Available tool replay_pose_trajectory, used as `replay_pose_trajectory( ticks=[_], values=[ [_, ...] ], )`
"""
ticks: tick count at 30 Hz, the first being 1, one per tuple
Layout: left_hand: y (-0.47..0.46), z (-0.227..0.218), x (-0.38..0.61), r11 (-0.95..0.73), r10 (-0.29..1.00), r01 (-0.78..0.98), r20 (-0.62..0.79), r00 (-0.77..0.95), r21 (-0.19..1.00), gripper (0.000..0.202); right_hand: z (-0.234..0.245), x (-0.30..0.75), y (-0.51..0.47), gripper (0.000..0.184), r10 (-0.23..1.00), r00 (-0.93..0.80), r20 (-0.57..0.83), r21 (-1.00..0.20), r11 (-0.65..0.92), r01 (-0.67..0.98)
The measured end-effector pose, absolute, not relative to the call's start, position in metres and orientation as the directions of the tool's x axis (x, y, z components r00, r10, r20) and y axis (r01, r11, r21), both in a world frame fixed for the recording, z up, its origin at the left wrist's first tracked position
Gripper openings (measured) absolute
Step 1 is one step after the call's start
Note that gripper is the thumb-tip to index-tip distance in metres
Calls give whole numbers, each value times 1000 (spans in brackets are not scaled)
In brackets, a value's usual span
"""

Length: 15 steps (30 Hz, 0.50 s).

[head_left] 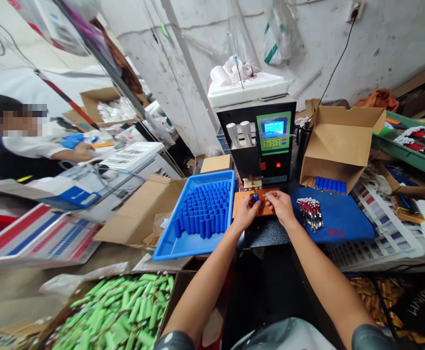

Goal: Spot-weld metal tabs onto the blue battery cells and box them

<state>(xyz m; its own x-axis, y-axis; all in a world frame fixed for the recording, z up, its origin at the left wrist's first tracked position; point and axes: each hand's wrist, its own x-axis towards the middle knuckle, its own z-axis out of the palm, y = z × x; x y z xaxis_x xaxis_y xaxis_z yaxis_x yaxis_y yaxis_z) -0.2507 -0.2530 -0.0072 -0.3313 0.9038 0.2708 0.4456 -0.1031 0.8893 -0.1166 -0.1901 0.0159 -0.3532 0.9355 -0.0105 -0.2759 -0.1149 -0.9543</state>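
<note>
My left hand is closed around a blue cylindrical battery cell, held upright below the welding tips of a spot welder. Just to its right, my right hand pinches something small and pale by the cell; its kind is too small to make out. Both hands are over an orange board at the foot of the machine. Left of them, a blue tray bears many upright blue cells. A bunch of red and black wire leads with white connectors lies on a blue mat.
An open cardboard box stands at the right, with a row of blue cells before it. Green cells fill a box at lower left. A green bin holds more leads. At far left, a co-worker sits at another bench.
</note>
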Motion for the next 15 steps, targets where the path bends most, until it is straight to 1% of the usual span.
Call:
replay_pose_trajectory(
  ticks=[7, 10, 15],
  values=[
    [-252, -9, -252, -139, 900, 428, 294, -321, 893, 18, 16, -136, -183, 24, 912, -411, 5, -970, -96, -225],
    [-251, -10, -253, -140, 892, 451, 310, -330, 881, 18, 14, -140, -182, 25, 919, -394, 16, -977, -70, -202],
    [-252, -8, -252, -124, 886, 481, 314, -340, 868, 15, 10, -145, -181, 24, 930, -359, 75, -989, 22, -148]
  ],
)
